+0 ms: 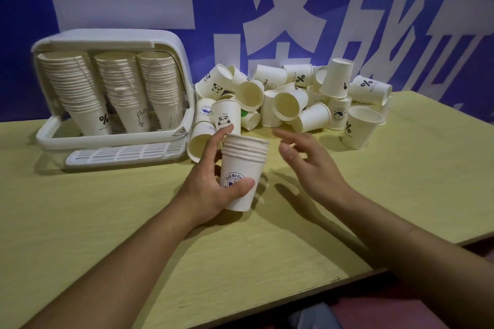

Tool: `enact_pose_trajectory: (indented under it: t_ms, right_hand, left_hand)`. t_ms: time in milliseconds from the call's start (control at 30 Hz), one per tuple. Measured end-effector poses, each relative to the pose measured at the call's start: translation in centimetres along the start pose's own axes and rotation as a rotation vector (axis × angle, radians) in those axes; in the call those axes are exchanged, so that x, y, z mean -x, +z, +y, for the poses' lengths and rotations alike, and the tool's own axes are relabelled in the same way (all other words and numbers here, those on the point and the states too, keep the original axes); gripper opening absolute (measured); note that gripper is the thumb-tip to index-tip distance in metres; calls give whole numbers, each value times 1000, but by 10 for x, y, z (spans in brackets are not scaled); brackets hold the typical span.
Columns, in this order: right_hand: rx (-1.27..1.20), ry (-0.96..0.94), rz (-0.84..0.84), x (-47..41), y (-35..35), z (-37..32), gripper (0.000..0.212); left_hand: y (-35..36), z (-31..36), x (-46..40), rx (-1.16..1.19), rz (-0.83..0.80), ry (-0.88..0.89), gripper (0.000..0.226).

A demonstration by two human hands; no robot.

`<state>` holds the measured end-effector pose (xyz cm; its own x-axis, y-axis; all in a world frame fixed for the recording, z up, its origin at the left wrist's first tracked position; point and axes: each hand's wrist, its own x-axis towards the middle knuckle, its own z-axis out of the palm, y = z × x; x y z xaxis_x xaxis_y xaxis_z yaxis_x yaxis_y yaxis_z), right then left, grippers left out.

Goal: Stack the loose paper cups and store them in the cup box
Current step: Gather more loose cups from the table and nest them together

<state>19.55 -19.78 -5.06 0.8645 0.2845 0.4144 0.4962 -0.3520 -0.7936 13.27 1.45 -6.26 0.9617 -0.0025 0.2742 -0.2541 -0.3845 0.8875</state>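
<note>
Left hand (213, 184) is wrapped around a short stack of nested cups (242, 171): thumb across the printed front, fingers curled round the far side. Stack is held just above the table (107, 222), in front of the loose cup pile (288, 99) and nearer the camera than it. Right hand (307, 160) is empty, fingers spread and relaxed, just right of the stack and also on the near side of the pile.

Orientation: stack's long axis is near upright, tipped slightly, mouth up, base down. Several rims are seen bunched at the top, so a handful of cups are nested. Cups in the pile are pointed every way; some are lying on their sides with mouths toward the camera, some standing, one inverted at the back.

Cup box (112, 93) is left of the pile, lid raised, three tilted columns already stored mouth-up.

Risks, judged:
- Pile can be knocked by the right hand on reach-in; sideways cups roll easily, and the table's right edge is near.
- A cup dropped in crooked can jam on the rims and dent the paper wall.
- Grip is one-handed and mid-body; too much squeeze ovalises the outer cup and blocks nesting.
- Box looks nearly full; room for another column cannot be judged.
</note>
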Motion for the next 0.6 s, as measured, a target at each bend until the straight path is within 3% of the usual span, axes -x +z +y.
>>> enact_pose_trajectory:
  t_ms: [67,167,300,433,600]
  right_hand:
    - [107,10,214,-12,-16,19,34]
    - [252,205,515,-33,-41,51,47]
    - [306,451,736,-50,-69,74,75]
    - [215,484,673,-63,-87,96,88]
    - [154,442,558,-65,-89,104,86]
  left_hand:
    - [1,1,0,-9,13,2,93]
    - [4,3,2,-39,5,2,96]
    - [4,3,2,-72,-3,-15,101]
    - [5,4,3,-91,-16,-20,102]
    - [6,6,3,-130,-45,-6,101]
